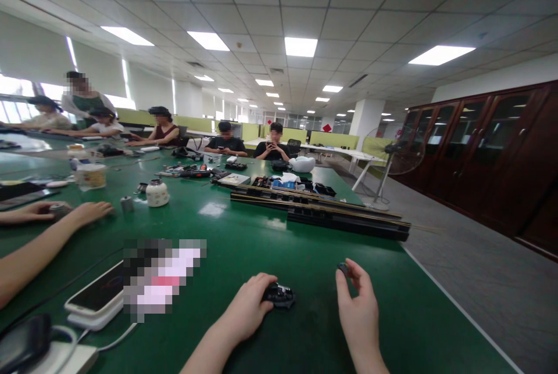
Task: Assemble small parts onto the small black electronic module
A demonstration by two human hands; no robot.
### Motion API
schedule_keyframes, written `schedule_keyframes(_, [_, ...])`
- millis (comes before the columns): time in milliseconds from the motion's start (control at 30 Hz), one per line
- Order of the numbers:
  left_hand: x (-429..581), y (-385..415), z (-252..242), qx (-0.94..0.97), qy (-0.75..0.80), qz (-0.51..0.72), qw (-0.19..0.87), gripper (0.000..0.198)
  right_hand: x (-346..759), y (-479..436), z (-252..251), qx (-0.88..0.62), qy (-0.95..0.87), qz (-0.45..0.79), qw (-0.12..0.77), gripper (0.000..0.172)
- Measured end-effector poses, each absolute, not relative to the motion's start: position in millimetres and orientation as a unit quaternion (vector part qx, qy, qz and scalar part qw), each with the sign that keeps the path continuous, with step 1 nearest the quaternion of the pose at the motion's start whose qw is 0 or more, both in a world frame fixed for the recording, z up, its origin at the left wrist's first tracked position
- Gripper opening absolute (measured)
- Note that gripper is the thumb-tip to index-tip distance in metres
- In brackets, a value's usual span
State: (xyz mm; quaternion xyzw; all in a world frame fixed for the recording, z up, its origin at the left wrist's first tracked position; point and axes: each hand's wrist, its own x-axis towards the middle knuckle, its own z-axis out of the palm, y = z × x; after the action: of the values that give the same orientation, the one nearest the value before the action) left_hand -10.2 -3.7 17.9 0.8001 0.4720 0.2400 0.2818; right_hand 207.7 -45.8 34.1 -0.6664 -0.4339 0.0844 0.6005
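Observation:
My left hand (246,307) rests on the green table (244,234) with its fingers closed on a small black device (279,295) lying on the mat. A little to the right, my right hand (357,304) is raised just off the table and pinches a tiny dark part (343,269) between thumb and fingertips. The two hands are about a hand's width apart, near the table's front edge.
A co-worker's arms (47,229) reach in from the left. A phone (96,295) lies front left beside a blurred patch. Long black rails (322,211) cross the table's middle right. Jars, cups and tools stand further back, where several people sit. The table's right edge drops to grey floor.

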Motion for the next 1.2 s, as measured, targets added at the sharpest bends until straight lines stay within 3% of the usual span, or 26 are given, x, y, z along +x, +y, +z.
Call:
schedule_keyframes(100, [-10.4, -2.6, 15.6, 0.802, 0.470, 0.241, 0.279, 0.045, 206.0, -46.1, 34.1, -0.666, -0.463, 0.091, 0.578, 0.040])
schedule_keyframes(367, [-9.2, -0.6, 11.1, 0.804, 0.465, 0.254, 0.271, 0.046, 176.9, -46.4, 26.0, -0.594, -0.658, 0.206, 0.415, 0.022])
schedule_keyframes(600, [-9.5, 0.5, 9.8, 0.809, 0.460, 0.251, 0.266, 0.044, 161.4, -47.6, 26.1, -0.559, -0.700, 0.198, 0.397, 0.020])
schedule_keyframes(967, [-7.3, 0.2, 8.8, 0.815, 0.460, 0.249, 0.247, 0.043, 156.4, -38.8, 9.4, -0.605, -0.728, 0.163, 0.277, 0.024])
schedule_keyframes(1200, [-7.6, 0.2, 8.2, 0.818, 0.456, 0.249, 0.247, 0.042, 155.8, -40.5, 8.6, -0.605, -0.730, 0.148, 0.279, 0.024])
